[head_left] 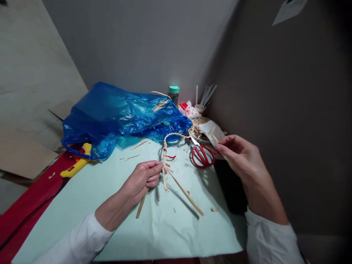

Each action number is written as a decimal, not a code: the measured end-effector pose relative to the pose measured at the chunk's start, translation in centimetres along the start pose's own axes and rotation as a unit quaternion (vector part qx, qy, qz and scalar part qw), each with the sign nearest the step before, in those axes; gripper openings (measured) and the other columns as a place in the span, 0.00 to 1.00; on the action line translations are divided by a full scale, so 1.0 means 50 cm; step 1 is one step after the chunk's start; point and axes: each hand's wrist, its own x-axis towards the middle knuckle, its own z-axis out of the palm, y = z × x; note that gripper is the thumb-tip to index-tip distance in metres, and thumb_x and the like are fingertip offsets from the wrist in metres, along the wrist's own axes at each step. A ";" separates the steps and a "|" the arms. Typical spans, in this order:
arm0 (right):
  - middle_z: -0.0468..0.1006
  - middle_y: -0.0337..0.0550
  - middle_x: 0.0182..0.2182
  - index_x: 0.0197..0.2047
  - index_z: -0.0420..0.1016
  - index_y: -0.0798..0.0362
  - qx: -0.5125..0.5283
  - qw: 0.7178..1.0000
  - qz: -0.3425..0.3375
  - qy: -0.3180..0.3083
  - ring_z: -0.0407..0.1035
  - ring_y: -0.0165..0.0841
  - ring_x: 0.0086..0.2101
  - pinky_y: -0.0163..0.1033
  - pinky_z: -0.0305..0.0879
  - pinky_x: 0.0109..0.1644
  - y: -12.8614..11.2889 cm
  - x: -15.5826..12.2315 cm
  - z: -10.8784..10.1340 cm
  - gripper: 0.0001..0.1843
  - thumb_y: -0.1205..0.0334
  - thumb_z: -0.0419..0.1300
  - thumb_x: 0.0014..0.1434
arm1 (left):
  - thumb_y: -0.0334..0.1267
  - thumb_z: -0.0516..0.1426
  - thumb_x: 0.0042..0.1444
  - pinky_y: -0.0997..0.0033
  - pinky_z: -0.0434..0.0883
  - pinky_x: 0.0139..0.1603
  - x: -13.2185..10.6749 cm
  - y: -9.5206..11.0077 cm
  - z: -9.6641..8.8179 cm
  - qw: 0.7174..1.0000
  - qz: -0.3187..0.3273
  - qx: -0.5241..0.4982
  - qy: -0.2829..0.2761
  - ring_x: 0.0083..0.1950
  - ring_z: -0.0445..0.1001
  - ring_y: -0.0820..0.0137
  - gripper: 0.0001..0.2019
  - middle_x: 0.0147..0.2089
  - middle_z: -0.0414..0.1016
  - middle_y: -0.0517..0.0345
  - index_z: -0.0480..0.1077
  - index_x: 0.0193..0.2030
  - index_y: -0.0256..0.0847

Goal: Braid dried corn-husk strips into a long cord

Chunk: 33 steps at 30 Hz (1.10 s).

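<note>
My left hand is closed, pinching a braid of pale straw-like fibre near its lower end. Loose flat strands fan out below the fingers, and a red thread is tied around the braid higher up. From there the braid curves back toward a woven basket. On the right, my right hand pinches a whitish translucent piece, perhaps paper or a small plastic bag, with a thin pale strip on it. Red-handled scissors lie between the two hands, blades pointing away.
A blue plastic bag covers the back left. Near it lies a yellow glue gun with a black cord. Behind are a green-lidded jar, a red-and-white packet and a cup of white sticks. Walls rise behind and right.
</note>
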 end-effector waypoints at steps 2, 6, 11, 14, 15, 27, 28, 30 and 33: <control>0.72 0.39 0.26 0.38 0.67 0.51 0.155 0.981 0.028 -0.114 0.68 0.30 0.25 0.33 0.60 0.26 -0.025 -0.014 0.020 0.15 0.51 0.64 0.54 | 0.37 0.66 0.47 0.82 0.39 0.18 0.001 0.000 0.000 1.000 0.006 0.000 -0.001 0.19 0.42 0.87 0.12 0.20 0.50 0.69 0.73 0.30 0.28; 0.68 0.36 0.27 0.43 0.66 0.49 0.229 0.942 0.070 -0.234 0.57 0.23 0.21 0.28 0.49 0.21 -0.060 -0.041 0.054 0.12 0.53 0.61 0.59 | 0.35 0.66 0.47 0.81 0.40 0.19 0.004 -0.004 0.001 1.000 0.017 -0.014 -0.006 0.19 0.45 0.88 0.10 0.23 0.58 0.64 0.73 0.31 0.29; 0.59 0.32 0.21 0.37 0.70 0.52 0.179 0.945 0.043 -0.271 0.50 0.23 0.21 0.30 0.46 0.22 -0.073 -0.063 0.085 0.12 0.52 0.55 0.64 | 0.35 0.65 0.50 0.80 0.41 0.19 0.001 -0.005 0.004 1.000 0.020 -0.009 -0.017 0.19 0.46 0.88 0.09 0.27 0.63 0.60 0.75 0.35 0.29; 0.61 0.33 0.19 0.33 0.70 0.54 0.159 0.940 0.036 -0.299 0.52 0.24 0.21 0.31 0.50 0.23 -0.076 -0.071 0.099 0.15 0.52 0.54 0.64 | 0.35 0.64 0.51 0.80 0.42 0.19 -0.001 -0.004 0.003 0.999 0.019 0.003 -0.027 0.20 0.47 0.88 0.09 0.30 0.67 0.57 0.76 0.35 0.29; 0.64 0.35 0.21 0.32 0.70 0.54 0.159 0.937 0.036 -0.309 0.54 0.24 0.21 0.31 0.51 0.24 -0.076 -0.073 0.102 0.15 0.52 0.53 0.64 | 0.36 0.64 0.51 0.80 0.42 0.19 -0.001 -0.004 0.003 0.999 0.020 0.004 -0.027 0.20 0.47 0.88 0.09 0.29 0.66 0.57 0.76 0.35 0.30; 0.64 0.35 0.21 0.29 0.73 0.56 0.048 0.964 -0.015 -0.262 0.55 0.25 0.23 0.31 0.51 0.25 -0.080 -0.088 0.129 0.15 0.55 0.55 0.61 | 0.37 0.63 0.53 0.79 0.43 0.19 -0.006 -0.005 0.004 0.999 0.034 0.021 -0.028 0.21 0.47 0.86 0.08 0.30 0.68 0.57 0.76 0.36 0.32; 0.63 0.35 0.20 0.28 0.73 0.55 0.039 0.968 -0.014 -0.247 0.54 0.25 0.22 0.31 0.50 0.25 -0.078 -0.090 0.133 0.15 0.55 0.56 0.61 | 0.37 0.62 0.54 0.79 0.43 0.19 -0.006 -0.006 0.004 0.999 0.035 0.024 -0.029 0.21 0.47 0.86 0.09 0.30 0.68 0.57 0.77 0.36 0.32; 0.61 0.34 0.18 0.28 0.73 0.55 0.023 0.975 -0.006 -0.220 0.51 0.25 0.21 0.31 0.48 0.24 -0.074 -0.093 0.141 0.15 0.54 0.57 0.60 | 0.37 0.62 0.54 0.79 0.44 0.19 -0.006 -0.008 0.004 0.999 0.036 0.025 -0.027 0.21 0.48 0.86 0.09 0.32 0.69 0.56 0.77 0.36 0.32; 0.58 0.32 0.15 0.27 0.73 0.55 -0.007 0.982 -0.003 -0.188 0.48 0.24 0.19 0.31 0.45 0.22 -0.072 -0.098 0.153 0.15 0.53 0.58 0.58 | 0.35 0.62 0.54 0.79 0.45 0.20 -0.006 -0.011 0.008 0.999 0.039 0.017 -0.017 0.21 0.49 0.86 0.08 0.31 0.69 0.56 0.77 0.37 0.31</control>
